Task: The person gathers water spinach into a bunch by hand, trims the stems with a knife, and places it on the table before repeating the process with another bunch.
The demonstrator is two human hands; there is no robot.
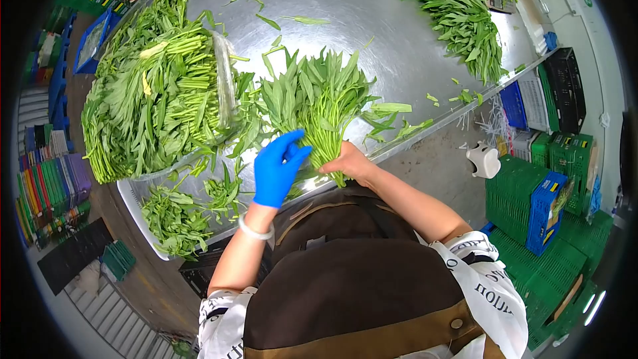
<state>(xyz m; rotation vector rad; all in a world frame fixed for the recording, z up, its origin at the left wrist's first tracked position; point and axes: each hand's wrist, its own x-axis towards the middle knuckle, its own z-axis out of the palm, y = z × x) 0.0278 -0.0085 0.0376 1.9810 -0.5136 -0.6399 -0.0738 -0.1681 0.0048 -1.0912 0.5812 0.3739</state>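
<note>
A bunch of leafy greens (319,103) lies at the near edge of the metal table, leaves pointing away and stems towards me. Bare and wrapped round the lower stems, my right hand (349,163) holds the bunch from the right. My left hand (279,167), in a blue glove, is beside the stems on the left, its thumb and fingers apart with a gap between them; nothing shows in it. Left of it is a large pile of greens (159,93) in a clear plastic wrapping (224,80).
More greens (458,20) lie in a row at the table's (372,0) back right. Loose leaves (174,219) are at the near left corner. Green crates (512,193) and a blue crate (545,213) are stacked on the right, near a white stool (484,159).
</note>
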